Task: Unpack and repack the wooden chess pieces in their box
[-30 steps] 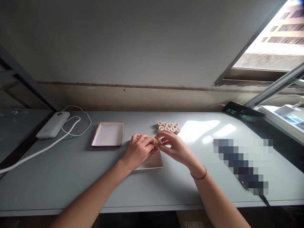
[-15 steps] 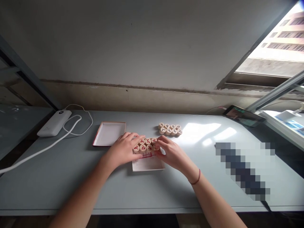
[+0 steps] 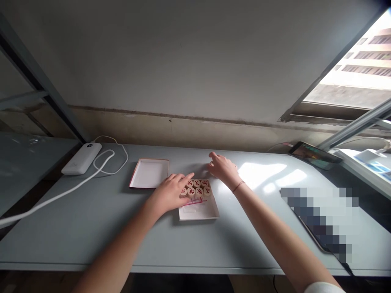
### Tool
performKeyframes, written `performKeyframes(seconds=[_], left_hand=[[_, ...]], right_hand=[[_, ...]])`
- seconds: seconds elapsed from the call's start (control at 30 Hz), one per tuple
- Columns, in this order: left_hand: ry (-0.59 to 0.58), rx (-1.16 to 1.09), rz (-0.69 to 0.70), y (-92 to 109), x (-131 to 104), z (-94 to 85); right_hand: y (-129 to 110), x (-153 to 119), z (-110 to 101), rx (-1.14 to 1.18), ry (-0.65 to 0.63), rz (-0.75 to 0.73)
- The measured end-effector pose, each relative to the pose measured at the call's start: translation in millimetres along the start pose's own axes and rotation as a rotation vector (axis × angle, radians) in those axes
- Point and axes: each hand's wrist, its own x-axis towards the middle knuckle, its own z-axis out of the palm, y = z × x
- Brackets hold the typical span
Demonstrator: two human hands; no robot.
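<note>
A shallow white box (image 3: pixel 200 213) holds several wooden Chinese chess pieces with red characters (image 3: pixel 198 191), set in two rows at its far end. In front of them lies a pink-red strip (image 3: pixel 195 201) in clear plastic. My left hand (image 3: pixel 171 192) rests at the box's left side, fingers and thumb spread about the end of the rows. Beyond the box, my right hand (image 3: pixel 224 167) is curled over the group of black-lettered Chinese chess pieces (image 3: pixel 211 163), hiding most of them. Its thumb is out of sight.
The white box lid with a red edge (image 3: pixel 149 173) lies left of the box. A white power bank (image 3: pixel 82 158) with cables is at the far left. A phone (image 3: pixel 314 154) leans at the back right. A blurred dark object (image 3: pixel 317 228) lies on the right of the desk.
My right hand has left the red pieces in the box and reached up and right onto the black-lettered pieces. My left hand stays beside the box. The view has shifted slightly.
</note>
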Motion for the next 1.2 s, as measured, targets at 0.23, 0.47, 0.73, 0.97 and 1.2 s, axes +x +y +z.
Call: performKeyframes(seconds=[0.23, 0.47, 0.73, 0.97, 1.2], left_hand=[[0.288, 0.084, 0.049, -3.2, 4.3, -0.2], [0.531, -0.130, 0.228, 5.6, 8.6, 8.3], [0.468, -0.262, 0.258, 11.3, 1.5, 4.1], [0.298, -0.211, 0.469, -5.2, -12.9, -0.6], [0.158, -0.074, 0.484, -8.7, -10.7, -0.2]], right_hand=[[-11.4, -2.4, -3.7, 0.042, -0.020, 0.015], [-27.6, -63.7, -14.3, 0.861, -0.046, -0.228], [-13.4, -72.0, -3.7, 1.140, -0.090, -0.184], [-3.4, -77.0, 12.6, 1.192, -0.072, -0.201], [-4.3, -84.8, 9.0, 1.078, -0.062, -0.270]])
